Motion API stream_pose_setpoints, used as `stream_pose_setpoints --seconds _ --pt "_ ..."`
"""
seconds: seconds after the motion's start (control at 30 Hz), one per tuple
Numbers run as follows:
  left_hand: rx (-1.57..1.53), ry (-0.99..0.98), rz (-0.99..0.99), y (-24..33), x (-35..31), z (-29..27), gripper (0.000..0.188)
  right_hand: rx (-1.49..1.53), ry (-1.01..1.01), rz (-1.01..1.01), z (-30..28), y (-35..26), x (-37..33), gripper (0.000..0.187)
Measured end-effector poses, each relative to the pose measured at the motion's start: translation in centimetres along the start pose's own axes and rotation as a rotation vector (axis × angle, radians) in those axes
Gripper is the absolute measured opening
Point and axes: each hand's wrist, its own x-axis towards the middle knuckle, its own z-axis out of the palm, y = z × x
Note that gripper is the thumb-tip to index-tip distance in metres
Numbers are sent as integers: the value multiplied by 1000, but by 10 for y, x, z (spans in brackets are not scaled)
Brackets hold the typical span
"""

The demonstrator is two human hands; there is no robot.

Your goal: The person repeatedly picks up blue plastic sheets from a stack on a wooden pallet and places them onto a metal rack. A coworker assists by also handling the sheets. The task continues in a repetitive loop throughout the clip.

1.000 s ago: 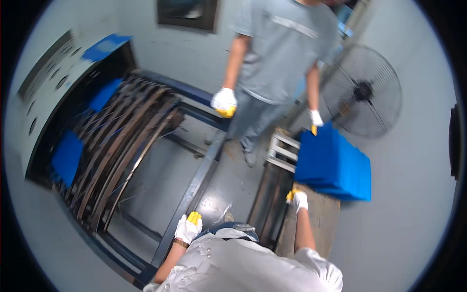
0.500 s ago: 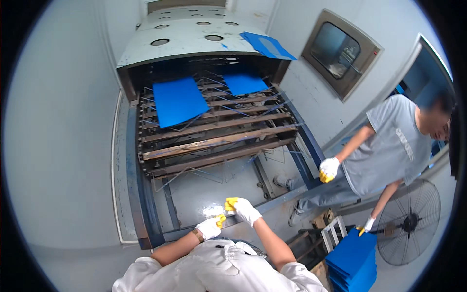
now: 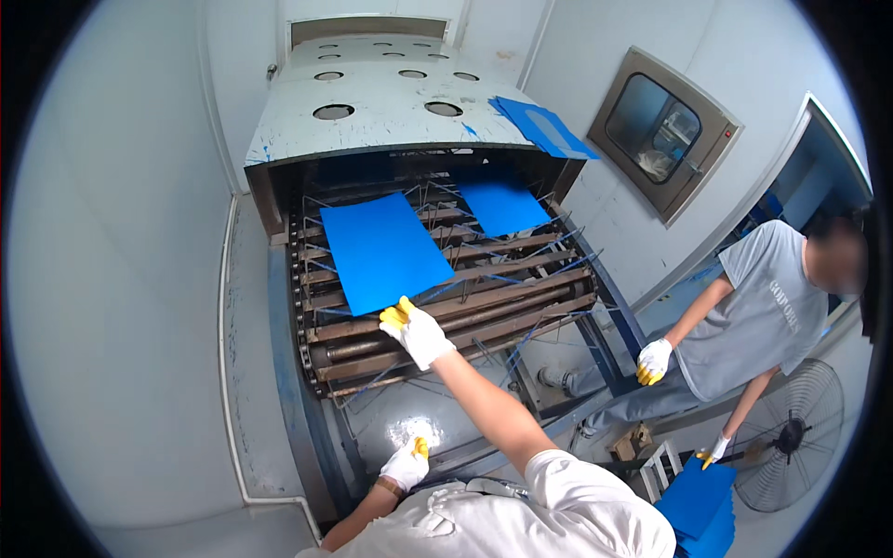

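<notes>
White short-sleeved shirt [image 3: 446,530], creased; yellow-tipped white gloves [image 3: 406,468] on 2 hands [image 3: 420,335]; brown left wristband [image 3: 390,485].

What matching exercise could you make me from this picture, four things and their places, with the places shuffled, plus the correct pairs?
Things:
1. Right hand
2. Left hand
3. Round fan
4. Framed window

Places:
A. Lower right, beside the stack of blue sheets
B. At the near edge of the left blue sheet on the slatted conveyor
C. Upper right, on the pale wall
D. Lower middle, close to the white shirt

Pairs: 1-B, 2-D, 3-A, 4-C
</notes>
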Motion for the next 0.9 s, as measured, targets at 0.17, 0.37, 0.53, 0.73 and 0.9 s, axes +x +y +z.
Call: stream_pose_setpoints --seconds 0.17,0.37,0.53,0.73,0.9 --pt "1087 -1 227 105 -53 41 25 252 -133 50 24 -16 41 30" --pt "1178 -92 387 83 -55 31 34 -1950 -137 -877 43 -80 -56 21" --pt "745 -274 401 125 -56 62 33 -1364 128 -563 18 -119 -208 26" --pt "-623 -538 49 214 -44 149 35 -1726 132 -950 -70 -122 -334 29" --pt "-478 -650 153 191 -31 207 37 -1935 211 -981 -120 -117 -425 33"
